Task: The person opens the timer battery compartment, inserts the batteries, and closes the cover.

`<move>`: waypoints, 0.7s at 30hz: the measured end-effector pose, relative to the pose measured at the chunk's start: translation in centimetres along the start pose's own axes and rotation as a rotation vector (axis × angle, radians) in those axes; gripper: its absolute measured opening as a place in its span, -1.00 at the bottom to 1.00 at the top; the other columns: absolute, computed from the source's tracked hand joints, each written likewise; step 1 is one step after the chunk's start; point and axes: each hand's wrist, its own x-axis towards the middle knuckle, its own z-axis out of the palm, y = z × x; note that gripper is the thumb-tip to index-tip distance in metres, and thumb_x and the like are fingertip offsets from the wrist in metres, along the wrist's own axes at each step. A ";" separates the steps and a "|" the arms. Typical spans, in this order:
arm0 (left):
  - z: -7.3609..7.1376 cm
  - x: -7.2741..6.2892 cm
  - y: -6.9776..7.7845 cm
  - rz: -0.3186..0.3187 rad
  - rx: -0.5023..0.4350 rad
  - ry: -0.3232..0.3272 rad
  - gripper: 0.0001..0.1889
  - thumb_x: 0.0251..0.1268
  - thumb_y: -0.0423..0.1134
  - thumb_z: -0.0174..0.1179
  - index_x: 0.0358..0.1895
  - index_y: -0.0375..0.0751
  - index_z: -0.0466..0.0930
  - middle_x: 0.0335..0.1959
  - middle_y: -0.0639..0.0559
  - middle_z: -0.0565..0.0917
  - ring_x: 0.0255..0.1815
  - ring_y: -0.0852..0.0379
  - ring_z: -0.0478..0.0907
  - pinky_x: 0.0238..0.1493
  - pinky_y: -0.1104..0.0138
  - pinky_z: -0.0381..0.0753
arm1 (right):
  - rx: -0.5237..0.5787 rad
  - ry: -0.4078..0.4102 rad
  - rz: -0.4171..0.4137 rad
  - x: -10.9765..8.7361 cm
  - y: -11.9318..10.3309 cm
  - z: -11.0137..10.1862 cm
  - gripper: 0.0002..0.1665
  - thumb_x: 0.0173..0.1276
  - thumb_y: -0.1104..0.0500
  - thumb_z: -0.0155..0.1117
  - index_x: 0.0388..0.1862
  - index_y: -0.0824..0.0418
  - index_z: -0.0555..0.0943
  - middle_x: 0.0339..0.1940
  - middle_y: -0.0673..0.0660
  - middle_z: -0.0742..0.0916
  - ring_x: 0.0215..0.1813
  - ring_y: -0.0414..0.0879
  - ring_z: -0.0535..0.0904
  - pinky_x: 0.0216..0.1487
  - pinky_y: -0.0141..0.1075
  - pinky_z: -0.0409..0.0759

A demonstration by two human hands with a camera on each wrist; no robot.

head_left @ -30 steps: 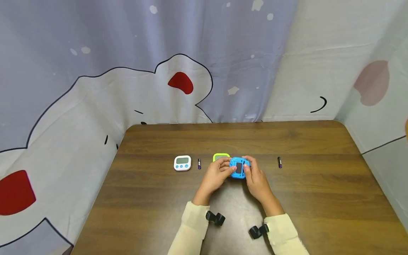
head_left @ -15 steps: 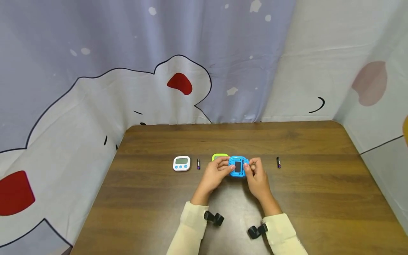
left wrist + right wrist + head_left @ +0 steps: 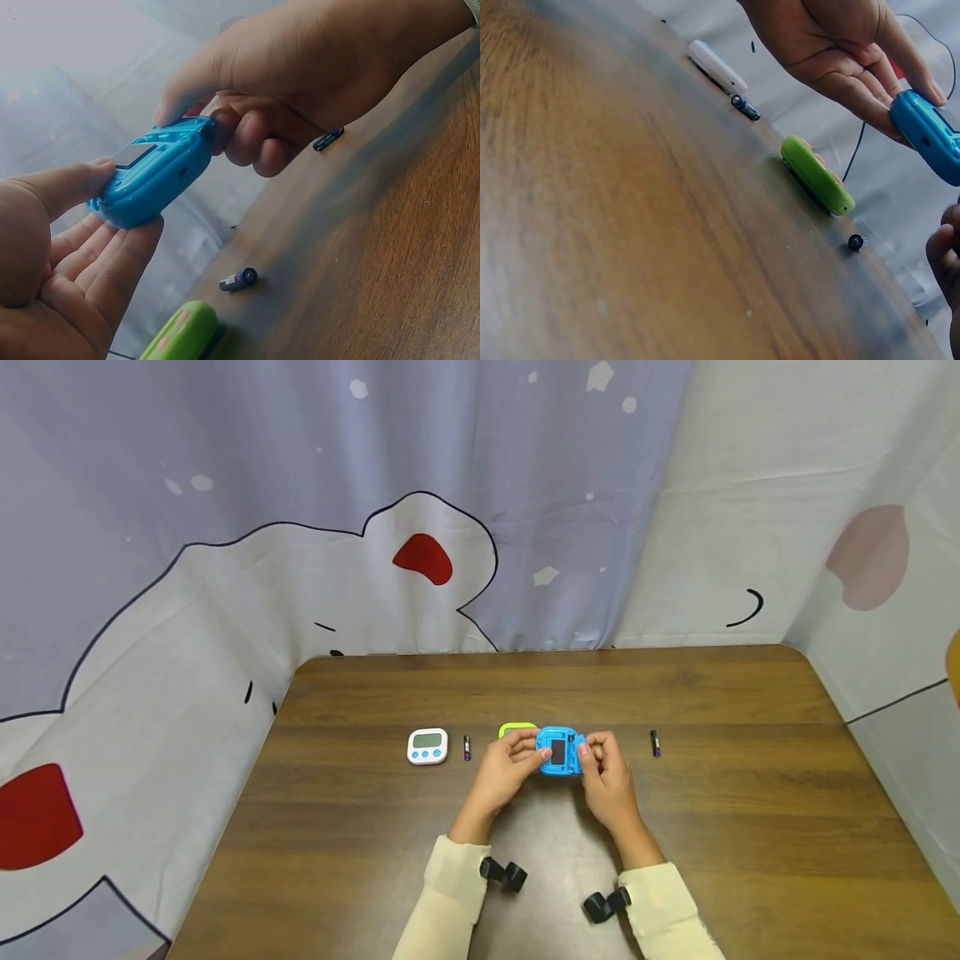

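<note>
Blue device (image 3: 558, 752) between two bare hands, as it stood above the wooden table (image 3: 735, 810). The device lay directly off the fingertips of both hands, back face upward, its dark rectangular panel (image 3: 136, 156) showing; its long axis ran across the body, from one hand to the other. Left hand (image 3: 508, 768): thumb pressed on the back face, fingers extended beneath, so that the left end was pinched and borne from below. Right hand (image 3: 612, 781): fingers well curled, thumb laid on a blue strip (image 3: 182, 129) along the right end, gripping that edge. Both hands touched the device, but the strip sat on the right hand's side, the nearer of the two. Whether the strip was a cover or a stand could not be told. Beyond the left hand, partly hidden, lay a green device (image 3: 517, 727); well to the right, a battery (image 3: 656, 743).
</note>
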 end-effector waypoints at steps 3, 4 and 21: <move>0.0 0.0 0.0 -0.005 0.005 0.001 -0.58 0.28 -0.39 0.28 0.16 -0.47 0.47 -0.06 -0.31 0.66 -0.04 -0.03 0.66 -0.07 0.33 0.65 | 0.023 0.009 0.018 0.1 0.1 -0.1 -0.93 0.44 0.43 0.07 -0.19 0.49 0.43 -0.55 0.15 0.56 -0.60 -0.16 0.42 -0.60 -0.44 0.41; -0.1 0.0 0.0 -0.006 0.005 0.002 -0.58 0.28 -0.39 0.28 0.16 -0.47 0.47 -0.06 -0.31 0.66 -0.04 -0.04 0.66 -0.07 0.33 0.65 | 0.025 0.012 0.022 0.1 0.1 -0.1 -0.92 0.43 0.43 0.08 -0.18 0.49 0.44 -0.52 0.17 0.58 -0.59 -0.15 0.44 -0.59 -0.44 0.43; -0.3 -0.1 0.1 -0.015 0.050 0.019 -0.58 0.28 -0.34 0.29 0.16 -0.43 0.49 -0.09 -0.20 0.69 -0.07 0.01 0.66 -0.10 0.34 0.65 | 0.112 0.033 0.103 0.2 0.2 -0.5 -0.86 0.38 0.43 0.18 -0.14 0.52 0.54 -0.35 0.31 0.66 -0.44 -0.23 0.50 -0.45 -0.52 0.46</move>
